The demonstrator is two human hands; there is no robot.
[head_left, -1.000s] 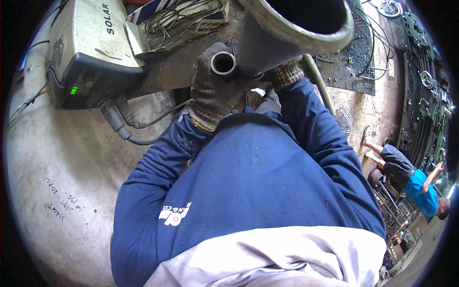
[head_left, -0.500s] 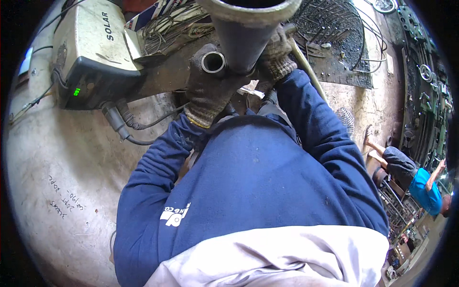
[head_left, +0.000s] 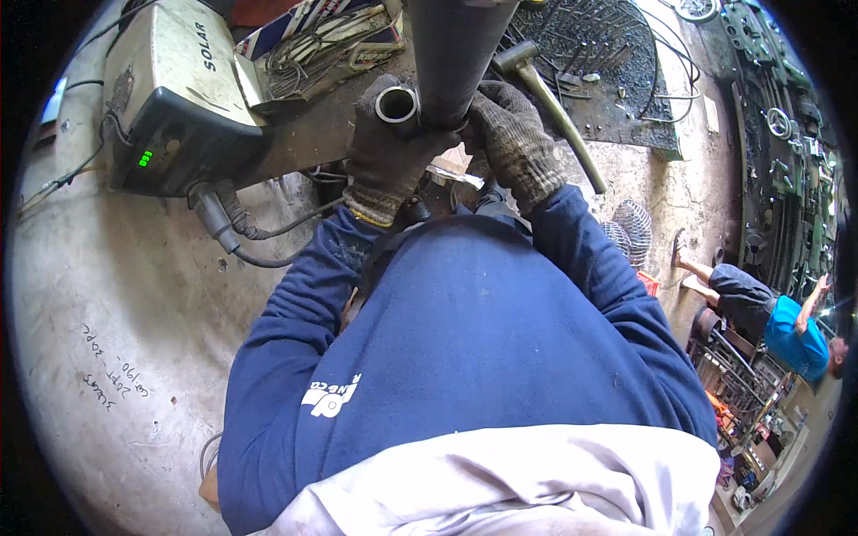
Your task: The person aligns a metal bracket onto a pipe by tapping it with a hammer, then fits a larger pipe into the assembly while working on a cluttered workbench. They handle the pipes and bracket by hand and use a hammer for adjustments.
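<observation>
Directly below the camera, a navy sweatshirt (head_left: 483, 330) fills the lower middle. Beyond it, both hands wear knitted work gloves. Left hand (head_left: 384, 161): closed round a short tube (head_left: 396, 104), its open end facing up. Right hand (head_left: 518, 143): set against the lower right side of a tall dark tube (head_left: 458, 67); fingertips partly hidden, firmness of grip cannot be told. The two tubes stand side by side, between the hands, over the surface (head_left: 308, 141). A hammer (head_left: 565, 125) lies right of the right hand, handle slanting past the surface edge. Farther left: cream-and-black machine (head_left: 183, 98), beside an open carton (head_left: 380, 54) of thin rods (head_left: 308, 61). Far right: a person in a blue top (head_left: 795, 338).
</observation>
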